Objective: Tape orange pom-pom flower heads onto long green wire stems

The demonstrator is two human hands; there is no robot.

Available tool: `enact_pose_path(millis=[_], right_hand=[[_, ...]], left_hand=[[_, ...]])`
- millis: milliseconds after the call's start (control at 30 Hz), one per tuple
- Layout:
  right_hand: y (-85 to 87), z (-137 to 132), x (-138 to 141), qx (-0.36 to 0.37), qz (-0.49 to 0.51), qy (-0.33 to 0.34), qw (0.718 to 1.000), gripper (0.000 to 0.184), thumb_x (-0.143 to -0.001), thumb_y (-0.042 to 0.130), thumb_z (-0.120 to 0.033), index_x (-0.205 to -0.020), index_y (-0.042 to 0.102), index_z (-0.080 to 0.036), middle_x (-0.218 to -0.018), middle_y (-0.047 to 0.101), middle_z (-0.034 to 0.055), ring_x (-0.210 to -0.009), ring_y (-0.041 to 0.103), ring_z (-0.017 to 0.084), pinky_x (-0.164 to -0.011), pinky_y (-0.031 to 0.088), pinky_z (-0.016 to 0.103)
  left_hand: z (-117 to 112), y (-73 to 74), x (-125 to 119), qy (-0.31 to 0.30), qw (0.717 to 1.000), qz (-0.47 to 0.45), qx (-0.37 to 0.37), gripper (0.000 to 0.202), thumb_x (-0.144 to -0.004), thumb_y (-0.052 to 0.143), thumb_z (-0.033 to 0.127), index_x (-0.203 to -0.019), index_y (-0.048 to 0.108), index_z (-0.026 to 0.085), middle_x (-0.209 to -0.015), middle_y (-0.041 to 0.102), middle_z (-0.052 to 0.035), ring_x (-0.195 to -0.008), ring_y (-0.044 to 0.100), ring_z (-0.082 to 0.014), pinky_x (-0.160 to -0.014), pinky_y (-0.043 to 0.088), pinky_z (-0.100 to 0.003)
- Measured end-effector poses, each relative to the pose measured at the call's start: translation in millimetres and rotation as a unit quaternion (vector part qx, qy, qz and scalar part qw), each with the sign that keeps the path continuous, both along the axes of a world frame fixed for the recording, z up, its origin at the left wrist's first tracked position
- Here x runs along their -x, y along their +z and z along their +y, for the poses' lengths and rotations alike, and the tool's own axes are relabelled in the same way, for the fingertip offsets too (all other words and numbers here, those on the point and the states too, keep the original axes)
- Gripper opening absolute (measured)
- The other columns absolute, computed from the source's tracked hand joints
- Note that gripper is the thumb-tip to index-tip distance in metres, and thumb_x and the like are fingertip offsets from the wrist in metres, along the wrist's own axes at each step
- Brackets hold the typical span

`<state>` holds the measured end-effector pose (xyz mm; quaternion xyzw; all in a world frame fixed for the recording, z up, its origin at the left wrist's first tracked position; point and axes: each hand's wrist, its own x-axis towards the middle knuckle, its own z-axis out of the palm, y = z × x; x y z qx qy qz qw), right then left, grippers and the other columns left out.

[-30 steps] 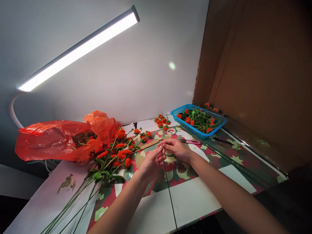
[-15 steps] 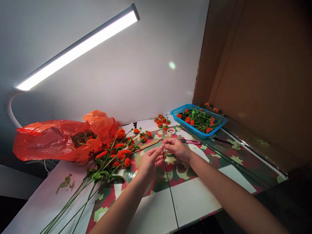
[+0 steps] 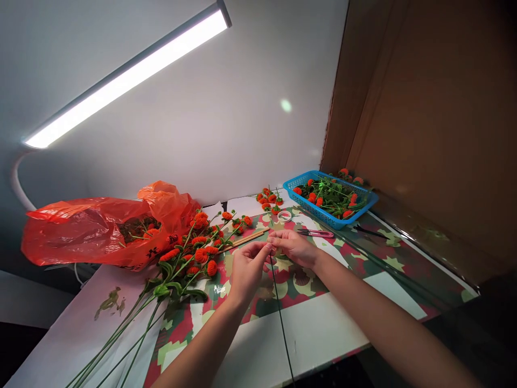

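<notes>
My left hand [image 3: 247, 269] and my right hand [image 3: 291, 246] meet above the patterned table cover [image 3: 319, 275], fingertips pinched together at the top of a long thin green wire stem [image 3: 279, 312]. The stem runs from my fingers down toward the table's near edge. What sits at the stem's tip is hidden by my fingers. A bunch of orange pompom flowers on green stems [image 3: 194, 253] lies just left of my left hand.
An orange plastic bag [image 3: 92, 229] of flower parts lies at the left. A blue basket [image 3: 330, 198] with orange buds stands at the back right. Pink-handled scissors [image 3: 317, 233], a tape roll [image 3: 284, 216], wooden sticks [image 3: 246, 239] and loose buds [image 3: 269, 199] lie behind my hands. A lamp bar [image 3: 129, 75] hangs overhead.
My left hand has risen slightly and its fingertips have closed in on the stem's top beside my right fingers. The stem has barely shifted.
</notes>
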<state>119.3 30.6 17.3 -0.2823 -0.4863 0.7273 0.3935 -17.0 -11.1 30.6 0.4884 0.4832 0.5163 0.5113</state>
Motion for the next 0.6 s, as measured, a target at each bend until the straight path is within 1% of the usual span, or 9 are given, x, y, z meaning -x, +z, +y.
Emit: enact_pose_path(millis=[100,200,267,367,467,600], right_hand=[[0.6,0,-1,-0.006,0.003,0.009,1.000,0.030,-0.067,0.070,-0.041,-0.069,0.058,-0.014,-0.060,0.052,-0.0025,-0.055,0.047,0.008,-0.056,0.035,0.022],[-1.5,2,-3,-0.026,-0.013,-0.009,1.000,0.030,-0.067,0.069,-0.042,-0.069,0.057,-0.014,-0.059,0.050,-0.0038,-0.053,0.043,0.006,-0.054,0.032,0.021],[-2.2,3,-3,-0.037,-0.021,-0.010,0.999,0.031,-0.068,0.068,-0.043,-0.069,0.057,-0.014,-0.058,0.050,-0.0042,-0.051,0.042,0.006,-0.052,0.030,0.021],[-1.1,2,-3,-0.036,-0.032,0.002,0.999,0.034,-0.067,0.068,-0.046,-0.071,0.056,-0.014,-0.058,0.053,-0.0031,-0.051,0.046,0.007,-0.052,0.031,0.021],[0.3,1,-3,-0.029,-0.027,0.012,0.999,0.036,-0.066,0.068,-0.047,-0.071,0.055,-0.014,-0.058,0.054,-0.0025,-0.052,0.048,0.008,-0.052,0.033,0.022],[-1.6,2,-2,-0.022,-0.008,0.022,0.999,0.034,-0.066,0.069,-0.045,-0.070,0.054,-0.014,-0.058,0.053,-0.0035,-0.050,0.048,0.008,-0.053,0.035,0.022]], left_hand=[[-2,-1.9,1,-0.022,1.000,0.000,0.012,0.026,-0.068,0.067,0.038,-0.074,0.068,0.013,-0.069,0.064,-0.0042,-0.053,0.056,-0.0112,-0.041,0.041,-0.018],[-6,-1.9,-1,-0.006,1.000,0.018,-0.002,0.028,-0.062,0.072,0.038,-0.075,0.068,0.014,-0.069,0.065,-0.0044,-0.054,0.056,-0.0123,-0.044,0.043,-0.020],[-9,-0.7,-2,0.007,0.999,0.033,-0.025,0.025,-0.060,0.074,0.035,-0.072,0.068,0.014,-0.066,0.065,-0.0038,-0.053,0.055,-0.0116,-0.046,0.042,-0.020],[-10,1.7,-4,0.003,0.999,0.038,-0.036,0.022,-0.066,0.070,0.035,-0.064,0.067,0.014,-0.058,0.063,-0.0024,-0.048,0.052,-0.0096,-0.046,0.041,-0.019],[-10,2.6,-5,-0.011,1.000,0.003,-0.010,0.023,-0.067,0.069,0.036,-0.063,0.066,0.013,-0.056,0.061,-0.0015,-0.046,0.052,-0.0094,-0.043,0.040,-0.019],[-9,0.3,-6,-0.036,0.998,-0.047,0.033,0.027,-0.065,0.069,0.039,-0.072,0.068,0.012,-0.062,0.063,-0.0032,-0.050,0.055,-0.0106,-0.041,0.042,-0.019]])
